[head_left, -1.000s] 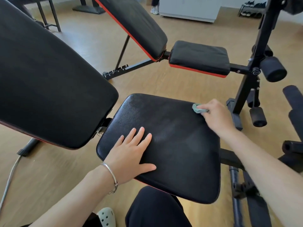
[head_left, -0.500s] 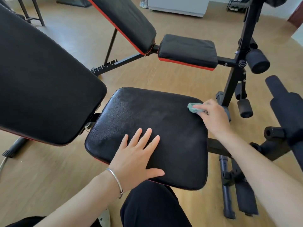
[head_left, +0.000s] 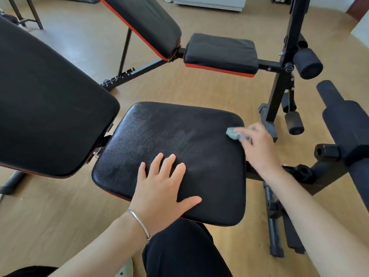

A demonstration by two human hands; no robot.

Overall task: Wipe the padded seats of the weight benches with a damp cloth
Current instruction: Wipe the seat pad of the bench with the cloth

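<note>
The near bench's black padded seat (head_left: 175, 140) fills the middle of the view, with dull smeared patches on its surface. My left hand (head_left: 163, 186) lies flat on the seat's near part, fingers straight and spread. My right hand (head_left: 257, 144) holds a small crumpled green cloth (head_left: 232, 133) against the seat's far right edge; the hand is blurred by motion. The near bench's black backrest (head_left: 46, 108) rises at the left. A second bench stands behind, with a black seat (head_left: 219, 50) edged in red and an inclined backrest (head_left: 143, 23).
Black upright frame (head_left: 283, 62) with foam rollers (head_left: 307, 63) stands right of the seats. Padded bars (head_left: 343, 120) and the near bench's leg frame (head_left: 277, 222) fill the right side. Wooden floor (head_left: 50, 216) all around. My dark-trousered knee (head_left: 179, 248) is below the seat.
My right hand has slid the cloth back along the seat's right edge, toward me. My left hand stays flat on the seat. The view has shifted slightly.
</note>
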